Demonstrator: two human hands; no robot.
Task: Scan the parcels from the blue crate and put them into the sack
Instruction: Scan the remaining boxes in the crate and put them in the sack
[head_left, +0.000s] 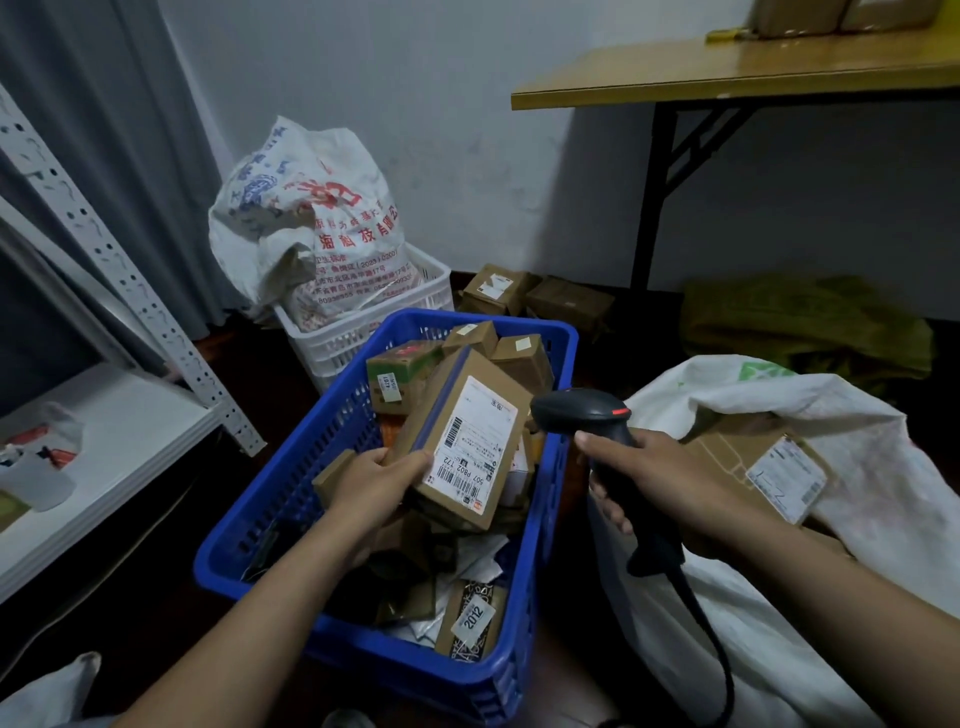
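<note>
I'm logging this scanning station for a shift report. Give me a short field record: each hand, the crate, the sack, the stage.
left hand: holds a brown parcel over the blue crate, label facing up
right hand: grips the black scanner, head pointed toward the label
blue crate: more parcels piled inside
sack: open at the right, a labelled box inside
stage: scanner beside the parcel; parcel not yet in the sack

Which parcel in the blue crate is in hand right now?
The long brown box with the big white label, gripped at its near end by the left hand; the rest lie loose in the crate. The right hand holds the scanner.
</note>
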